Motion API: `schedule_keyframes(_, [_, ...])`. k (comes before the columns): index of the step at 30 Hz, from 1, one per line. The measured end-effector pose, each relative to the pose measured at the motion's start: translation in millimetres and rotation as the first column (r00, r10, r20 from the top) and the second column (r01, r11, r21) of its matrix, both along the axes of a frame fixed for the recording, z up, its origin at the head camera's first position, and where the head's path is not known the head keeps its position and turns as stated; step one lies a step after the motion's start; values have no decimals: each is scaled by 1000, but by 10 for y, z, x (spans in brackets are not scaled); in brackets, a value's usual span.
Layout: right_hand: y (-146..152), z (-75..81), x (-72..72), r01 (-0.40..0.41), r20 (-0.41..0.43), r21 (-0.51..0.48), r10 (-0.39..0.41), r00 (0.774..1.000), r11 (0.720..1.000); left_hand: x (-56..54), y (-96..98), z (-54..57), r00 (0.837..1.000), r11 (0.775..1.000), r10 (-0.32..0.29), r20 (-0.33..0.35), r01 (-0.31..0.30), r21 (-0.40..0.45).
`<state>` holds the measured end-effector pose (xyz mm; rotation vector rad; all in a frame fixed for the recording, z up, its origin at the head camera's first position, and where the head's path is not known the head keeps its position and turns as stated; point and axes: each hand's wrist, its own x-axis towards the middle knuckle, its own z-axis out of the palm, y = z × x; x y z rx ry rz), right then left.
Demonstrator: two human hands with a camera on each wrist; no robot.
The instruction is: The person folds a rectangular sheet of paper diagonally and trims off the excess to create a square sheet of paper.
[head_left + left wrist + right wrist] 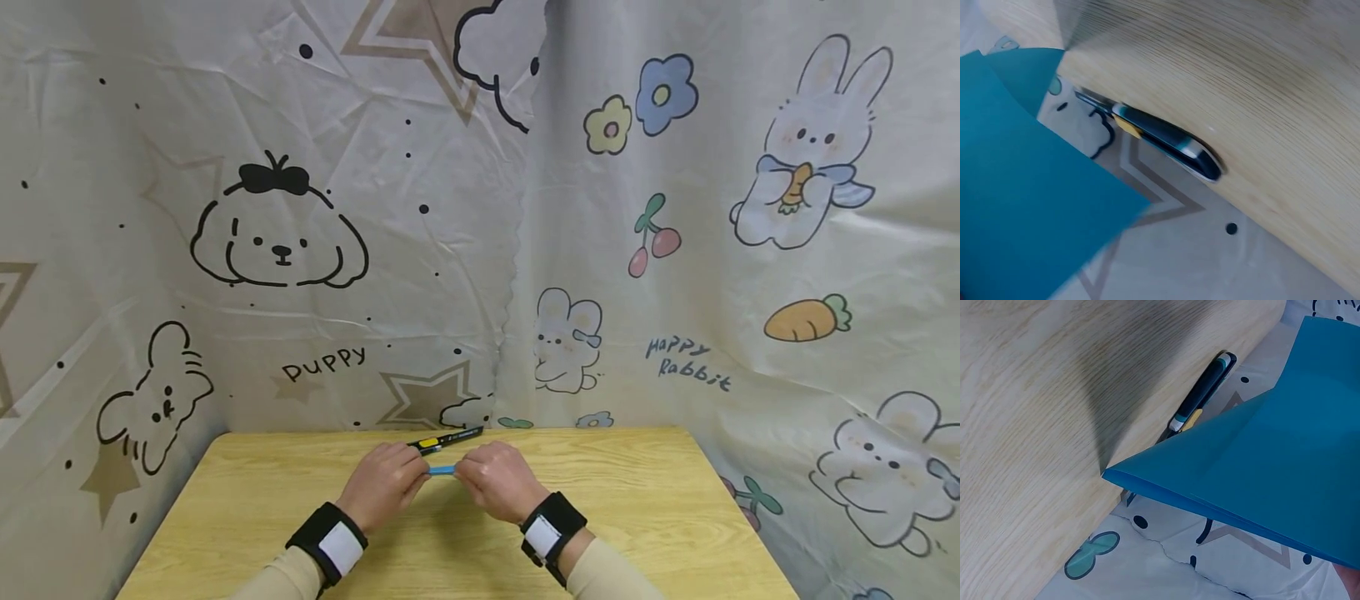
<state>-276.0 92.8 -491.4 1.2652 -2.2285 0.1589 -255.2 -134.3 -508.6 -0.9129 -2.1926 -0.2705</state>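
Observation:
Both hands hold a folded sheet of blue paper [441, 470] a little above the table; from the head it shows only as a thin strip between them. My left hand [385, 483] pinches its left end, and my right hand [504, 483] pinches the other. Much more of the blue paper [1041, 187] fills the left wrist view. In the right wrist view, the folded paper [1260, 469] narrows to a point, and a bit of finger [1349, 581] shows at its edge. Most fingertips are hidden from the head.
Behind the hands, a black utility knife [461, 436] with a yellow slider lies near the far edge of the wooden table [600, 500]. A pale printed cloth [420, 292] hangs at the back and sides.

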Motion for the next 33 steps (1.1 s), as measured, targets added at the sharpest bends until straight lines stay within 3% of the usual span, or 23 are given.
schedule_keyframes(10, [-116, -4, 16, -62, -31, -85, 60, 998, 994, -9, 141, 49, 1000, 1000, -8, -19, 8, 5])
schedule_keyframes(15, [-150, -15, 20, -56, -76, -129, 46, 996, 990, 1, 187, 72, 999, 999, -32, -35, 32, 17])
schedule_keyframes(28, [-194, -37, -21, -75, -126, -145, 57, 990, 987, 4, 219, 93, 998, 998, -53, -27, 53, 18])
schedule_keyframes(33, [-154, -38, -22, -71, -108, -142, 56, 993, 987, 24, 195, 81, 999, 999, -48, -3, 48, -2])
